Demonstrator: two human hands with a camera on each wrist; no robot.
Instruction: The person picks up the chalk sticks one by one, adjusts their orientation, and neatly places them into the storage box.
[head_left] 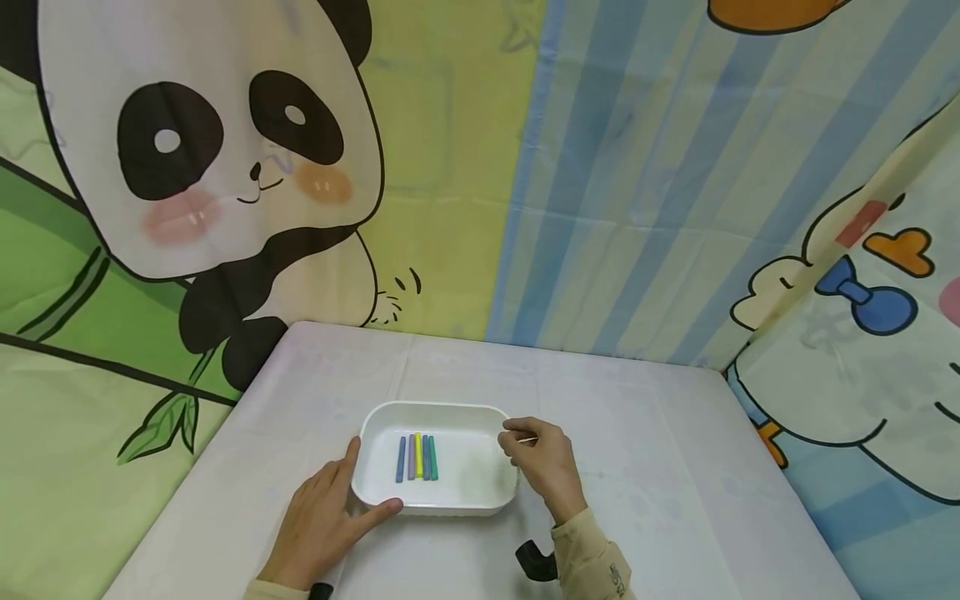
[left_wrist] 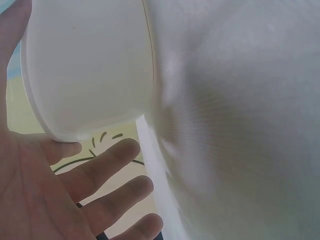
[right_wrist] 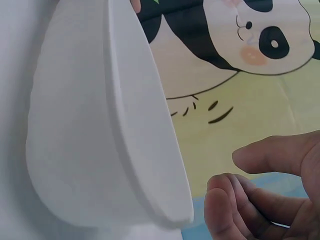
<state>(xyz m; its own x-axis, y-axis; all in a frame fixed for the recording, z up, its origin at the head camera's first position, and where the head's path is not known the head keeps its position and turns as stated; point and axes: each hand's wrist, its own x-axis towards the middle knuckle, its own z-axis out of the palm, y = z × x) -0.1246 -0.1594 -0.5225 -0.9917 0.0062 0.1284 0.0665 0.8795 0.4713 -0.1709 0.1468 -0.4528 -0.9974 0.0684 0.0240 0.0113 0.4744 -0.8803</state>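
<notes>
A white rectangular tray [head_left: 468, 492] with rounded corners rests on the white-covered table in the head view. Several slim sticks [head_left: 418, 457], which look like chalk, lie side by side in its left half, coloured blue, purple, yellow and green. At the tray's left end, my left hand [head_left: 318, 508] touches the near-left corner with spread, fairly straight thumb and index finger. By the right rim hovers my right hand [head_left: 543, 462], fingers loosely bent. The right wrist view shows a gap between its thumb [right_wrist: 265, 156] and fingertips, with nothing visibly held.
White cloth [head_left: 675, 467] covers the table around the tray. Behind it hangs a printed curtain [head_left: 450, 167] with a panda and blue stripes. Another cartoon curtain [head_left: 862, 375] stands along the right side. A black object [head_left: 536, 561] shows beside the right sleeve.
</notes>
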